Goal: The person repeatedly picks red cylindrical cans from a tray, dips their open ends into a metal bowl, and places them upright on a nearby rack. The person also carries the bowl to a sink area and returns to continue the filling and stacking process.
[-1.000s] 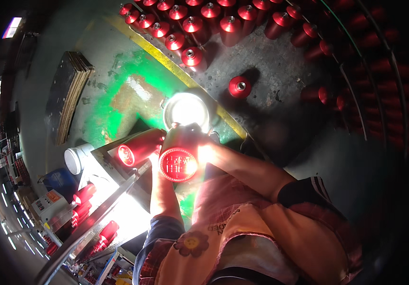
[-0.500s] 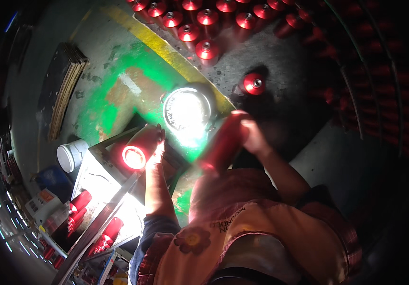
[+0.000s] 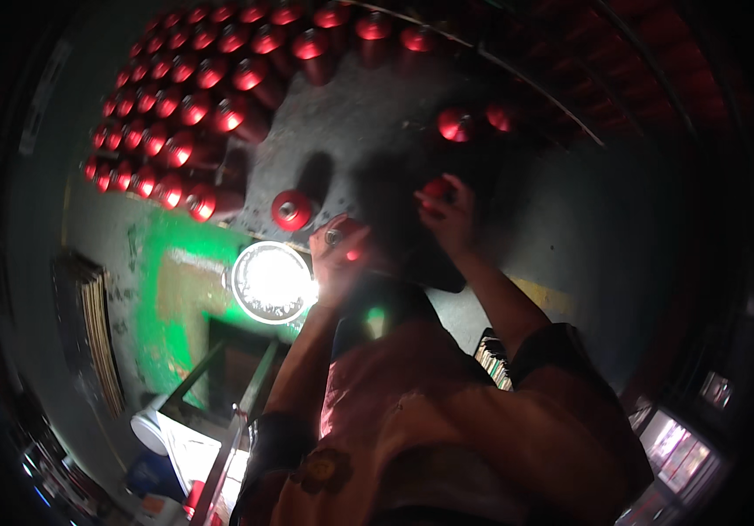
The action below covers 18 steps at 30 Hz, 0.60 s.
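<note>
My left hand (image 3: pixel 335 270) is wrapped round a red metal cylinder (image 3: pixel 331 235) with a domed shoulder and a small round neck, near the front edge of a dark grey surface. Further right, my right hand (image 3: pixel 451 219) has its fingers curled over the top of another red cylinder (image 3: pixel 436 188), standing in shadow. One upright cylinder (image 3: pixel 291 210) stands just beyond my left hand, apart from it. Beyond my right hand, a further red cylinder (image 3: pixel 454 125) stands with one more beside it. The lower bodies of both held cylinders are dark or hidden.
Rows of red cylinders (image 3: pixel 210 74) fill the far left. A brightly lit round container (image 3: pixel 272 282) stands left of my left hand. Nearer left are a metal-framed stand (image 3: pixel 259 377), a white bucket (image 3: pixel 147 430) and stacked flat boards (image 3: pixel 88 324). Dark rails cross the far right.
The view has swung right. Both hands have moved from beside the stand to the dark surface. The cylinders, tilted or lying across before, are now neck up there.
</note>
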### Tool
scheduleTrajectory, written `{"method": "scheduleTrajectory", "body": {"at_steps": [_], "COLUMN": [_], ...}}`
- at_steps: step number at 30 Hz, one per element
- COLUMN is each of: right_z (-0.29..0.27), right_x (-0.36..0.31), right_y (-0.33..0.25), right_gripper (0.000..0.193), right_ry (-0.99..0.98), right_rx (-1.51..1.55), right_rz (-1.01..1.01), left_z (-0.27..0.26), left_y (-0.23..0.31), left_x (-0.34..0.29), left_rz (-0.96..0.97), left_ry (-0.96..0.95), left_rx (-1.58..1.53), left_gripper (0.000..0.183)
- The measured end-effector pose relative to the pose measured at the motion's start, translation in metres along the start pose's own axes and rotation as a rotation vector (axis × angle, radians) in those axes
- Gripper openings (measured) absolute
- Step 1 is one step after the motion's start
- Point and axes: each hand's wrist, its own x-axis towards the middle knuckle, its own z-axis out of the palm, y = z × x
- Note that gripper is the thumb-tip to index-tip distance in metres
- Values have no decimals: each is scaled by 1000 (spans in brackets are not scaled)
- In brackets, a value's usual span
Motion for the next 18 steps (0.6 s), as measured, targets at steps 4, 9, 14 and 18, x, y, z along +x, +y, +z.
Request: {"method": "scheduleTrajectory", "body": {"at_steps": [4,9,14,18], "right_z": [-4,-15,6,17], "right_x": [-5,1,27,38], "right_y": [10,7,9,8], "right_gripper": [43,41,33,35], "right_ry": [-22,35,-63,-88], "right_rx": [-62,64,415,557], "right_rz": [-38,-217,-161,156], "left_z": [59,71,74,89], "left_y": [-16,-12,-3,-13], "left_x": [31,31,43,61], "left_rz": [124,120,220,208], "left_ry": [3,16,-3,115], "left_rx": [197,393,45,-17], "left_gripper": [44,36,30,29]}}
